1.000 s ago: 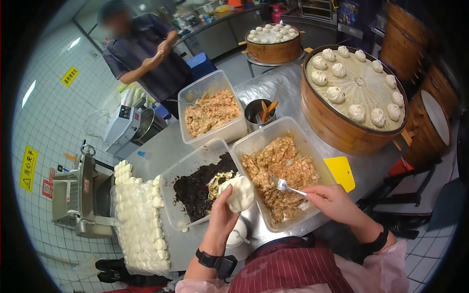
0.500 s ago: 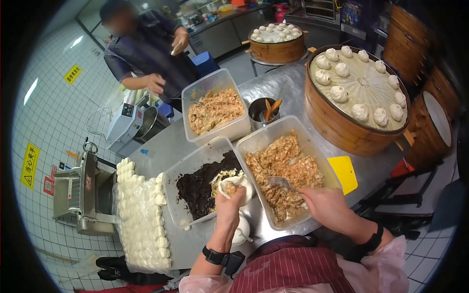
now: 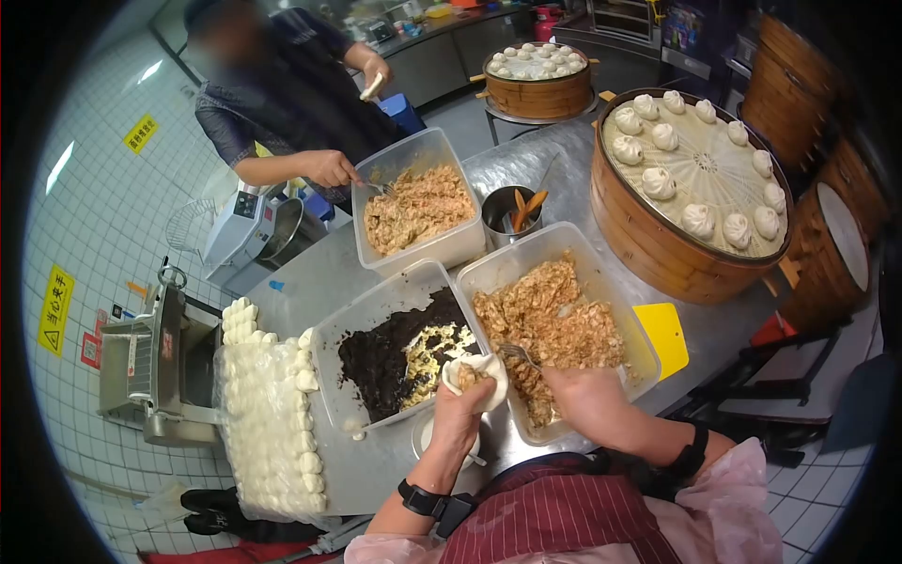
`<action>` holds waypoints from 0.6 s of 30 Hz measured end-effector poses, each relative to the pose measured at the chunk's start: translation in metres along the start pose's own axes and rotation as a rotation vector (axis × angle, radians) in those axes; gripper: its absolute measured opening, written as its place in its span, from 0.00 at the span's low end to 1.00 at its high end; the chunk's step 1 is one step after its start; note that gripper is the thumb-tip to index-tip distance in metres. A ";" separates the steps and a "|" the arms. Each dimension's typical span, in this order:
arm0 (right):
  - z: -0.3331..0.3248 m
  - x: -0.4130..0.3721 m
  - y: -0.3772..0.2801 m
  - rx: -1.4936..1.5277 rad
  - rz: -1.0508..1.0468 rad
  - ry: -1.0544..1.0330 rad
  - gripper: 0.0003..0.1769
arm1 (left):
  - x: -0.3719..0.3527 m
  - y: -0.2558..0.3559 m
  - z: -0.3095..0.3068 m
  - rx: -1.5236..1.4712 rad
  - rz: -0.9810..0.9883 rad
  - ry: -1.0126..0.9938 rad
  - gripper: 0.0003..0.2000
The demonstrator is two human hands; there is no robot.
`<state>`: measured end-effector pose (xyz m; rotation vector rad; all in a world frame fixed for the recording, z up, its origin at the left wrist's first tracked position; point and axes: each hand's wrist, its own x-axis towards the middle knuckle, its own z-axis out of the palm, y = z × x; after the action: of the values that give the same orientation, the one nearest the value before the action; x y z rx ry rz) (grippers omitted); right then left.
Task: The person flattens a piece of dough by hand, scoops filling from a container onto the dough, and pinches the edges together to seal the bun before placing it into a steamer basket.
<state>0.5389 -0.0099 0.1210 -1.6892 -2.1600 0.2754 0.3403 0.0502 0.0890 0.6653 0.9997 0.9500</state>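
Left hand [image 3: 458, 419]: gripping dough wrapper [image 3: 497, 387], portion of filling [image 3: 468, 378] on it, held by the dark-filling tub [image 3: 332, 395] | Right hand [image 3: 592, 406]: closed on fork [image 3: 520, 353], tines at brown mixture [image 3: 554, 305] in adjacent tub [image 3: 643, 361] | Dough pieces [image 3: 268, 428]: partly under plastic, worktop [image 3: 305, 293] left side | Yellow scraper [image 3: 663, 340]: beside mixture tub

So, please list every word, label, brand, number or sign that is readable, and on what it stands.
"当心夹手": yellow warning sign on tiled wall.
Upper yellow sign: characters too small to read surely.
Red sticker, red marking on steel machine, white machine's panel: too blurred.
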 end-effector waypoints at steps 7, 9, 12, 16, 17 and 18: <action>-0.025 -0.016 0.040 0.706 0.361 -0.106 0.12 | 0.001 0.019 -0.006 -0.123 -0.020 0.000 0.17; -0.033 -0.020 0.045 0.742 0.401 -0.119 0.13 | 0.000 0.027 -0.001 -0.120 -0.008 0.020 0.17; -0.052 -0.022 0.037 0.688 0.332 0.019 0.12 | 0.005 0.027 0.002 -0.150 -0.039 -0.034 0.17; -0.053 -0.027 0.019 0.539 0.206 0.097 0.11 | 0.009 0.027 0.023 -0.184 -0.105 -0.158 0.18; -0.050 -0.027 0.017 0.364 0.089 0.158 0.11 | 0.012 0.022 0.027 -0.113 -0.072 -0.174 0.17; -0.051 -0.027 0.013 0.365 0.090 0.163 0.11 | 0.015 0.019 0.030 -0.041 -0.038 -0.192 0.17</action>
<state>0.5767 -0.0367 0.1577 -1.5424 -1.7909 0.5047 0.3641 0.0708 0.1106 0.6866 0.8182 0.8540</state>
